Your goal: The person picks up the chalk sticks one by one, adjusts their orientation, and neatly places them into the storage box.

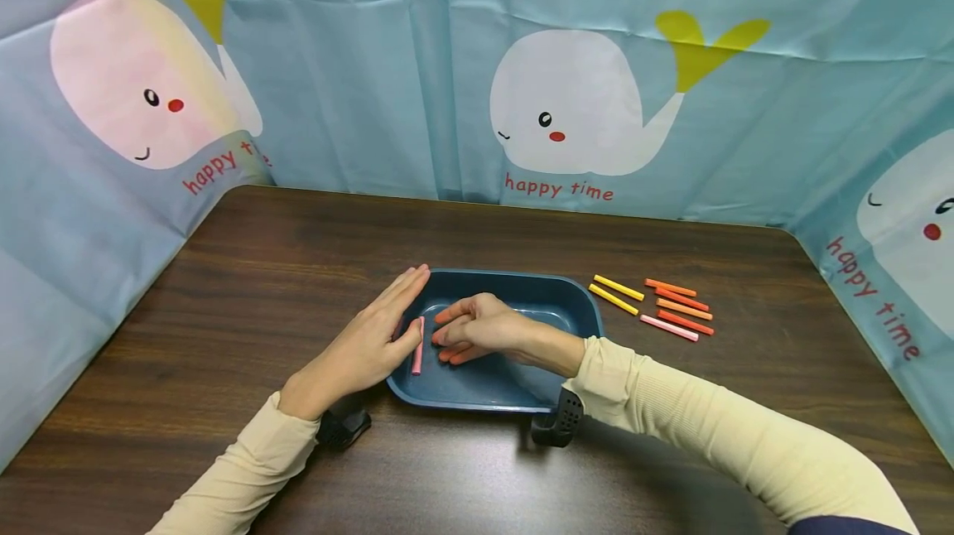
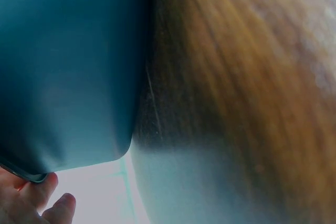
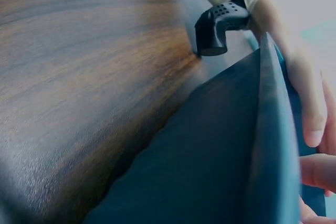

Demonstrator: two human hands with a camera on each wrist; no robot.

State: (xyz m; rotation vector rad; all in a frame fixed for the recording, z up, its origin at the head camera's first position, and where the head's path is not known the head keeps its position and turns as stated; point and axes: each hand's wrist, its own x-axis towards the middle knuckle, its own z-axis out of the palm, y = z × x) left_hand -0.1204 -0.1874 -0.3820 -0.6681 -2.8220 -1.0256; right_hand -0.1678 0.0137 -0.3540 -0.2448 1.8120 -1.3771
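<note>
A pink chalk-like stick (image 1: 418, 357) stands at the left end inside the dark blue tray (image 1: 477, 409). My left hand (image 1: 363, 344) lies over the tray's left rim, its fingers fairly straight and its thumb reaching inside against the pink stick. In the left wrist view, fingertips (image 2: 60, 211) show at the tray's corner. My right hand (image 1: 484, 326) is over the tray's inside, to the right of the stick, fingers spread and slightly bent, with nothing visible between them. The right wrist view shows the tray's wall (image 3: 210, 145) close up, with parts of both hands beyond it.
Right of the tray lie two yellow sticks (image 1: 614, 300), several orange and red sticks (image 1: 684, 303), and another pink stick (image 1: 669, 328). The tray rests on a dark wooden table (image 1: 283, 270). A blue whale-print curtain (image 1: 373, 104) stands around the table's back and sides.
</note>
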